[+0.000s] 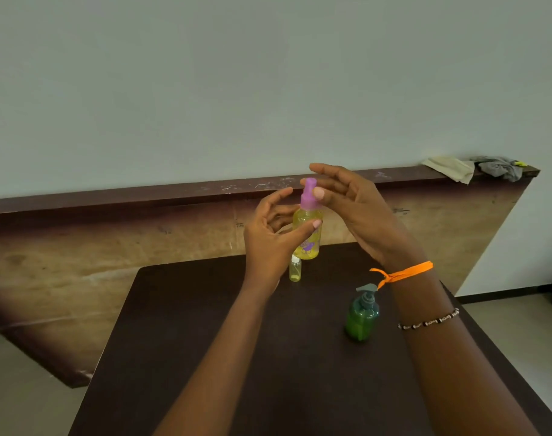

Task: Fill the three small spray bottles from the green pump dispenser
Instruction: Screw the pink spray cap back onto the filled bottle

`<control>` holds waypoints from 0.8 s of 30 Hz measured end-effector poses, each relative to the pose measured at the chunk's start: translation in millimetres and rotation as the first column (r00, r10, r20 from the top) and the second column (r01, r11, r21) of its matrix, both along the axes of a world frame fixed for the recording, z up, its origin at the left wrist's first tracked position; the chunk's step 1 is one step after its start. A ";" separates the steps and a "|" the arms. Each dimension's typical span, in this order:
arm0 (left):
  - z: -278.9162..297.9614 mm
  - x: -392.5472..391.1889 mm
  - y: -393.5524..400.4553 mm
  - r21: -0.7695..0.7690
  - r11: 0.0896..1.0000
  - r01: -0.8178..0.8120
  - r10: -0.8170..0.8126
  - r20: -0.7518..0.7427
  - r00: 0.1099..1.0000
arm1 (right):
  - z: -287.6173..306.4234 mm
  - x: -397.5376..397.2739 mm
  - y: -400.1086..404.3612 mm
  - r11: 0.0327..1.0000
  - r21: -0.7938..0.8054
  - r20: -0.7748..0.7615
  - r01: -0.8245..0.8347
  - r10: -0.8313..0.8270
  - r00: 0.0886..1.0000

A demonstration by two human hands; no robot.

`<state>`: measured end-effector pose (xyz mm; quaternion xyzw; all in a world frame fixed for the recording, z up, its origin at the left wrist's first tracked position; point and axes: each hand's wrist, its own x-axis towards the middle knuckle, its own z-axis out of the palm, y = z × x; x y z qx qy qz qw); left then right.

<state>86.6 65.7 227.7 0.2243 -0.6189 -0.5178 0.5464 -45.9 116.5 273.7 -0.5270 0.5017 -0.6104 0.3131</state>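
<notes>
A yellow spray bottle [306, 234] with a purple spray top [309, 194] is held up above the far end of the dark table [205, 341]. My left hand [273, 237] grips its body, thumb across the front. My right hand [350, 206] pinches the purple top between thumb and fingers. A smaller clear spray bottle [295, 269] with yellowish liquid stands on the table just below. The green pump dispenser [362, 316] stands to the right, under my right wrist. A third small bottle is not visible.
Behind the table runs a worn wooden ledge [142, 247] against a pale wall. Two crumpled cloths [476, 168] lie at the ledge's far right end. Pale floor shows to the right and lower left of the table.
</notes>
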 end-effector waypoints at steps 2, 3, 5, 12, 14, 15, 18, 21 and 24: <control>-0.2 0.4 -1.2 0.002 1.000 -0.005 0.005 0.005 1.000 | -0.1 -4.6 3.0 0.998 -0.003 -0.003 -0.065 0.065 0.998; -0.3 0.3 -1.6 0.002 1.000 -0.008 0.008 0.011 1.000 | 0.1 -5.2 4.2 0.997 -0.001 -0.019 -0.080 0.080 0.997; 0.1 0.2 -2.0 0.000 1.000 -0.006 0.006 0.020 1.000 | 0.7 -5.5 4.7 0.997 -0.005 -0.041 -0.072 0.072 0.997; 0.9 -0.7 -1.0 0.000 1.000 -0.007 0.007 0.035 0.999 | -0.4 -5.2 -1.5 0.999 0.012 -0.109 0.029 -0.028 0.994; 2.0 -0.6 -0.9 -0.004 1.000 -0.011 0.011 0.036 0.999 | -0.7 -5.7 -1.4 0.999 0.032 -0.060 -0.014 0.016 0.998; 2.0 -0.6 -0.8 -0.009 1.000 -0.014 0.014 0.039 0.999 | -0.8 -6.2 -0.6 0.997 0.034 -0.024 -0.067 0.068 0.997; 1.5 -0.2 0.8 -0.024 1.000 -0.016 0.017 0.053 0.998 | -0.3 -6.6 4.1 0.981 0.007 0.014 -0.195 0.195 0.981; 1.4 0.5 1.7 -0.022 0.999 -0.025 0.026 0.047 0.999 | 0.5 -5.0 3.5 0.989 -0.011 -0.021 -0.150 0.150 0.989; 0.8 0.7 0.7 -0.015 1.000 -0.028 0.028 0.041 0.999 | -0.2 -2.3 -1.0 0.999 -0.024 -0.028 -0.034 0.033 0.999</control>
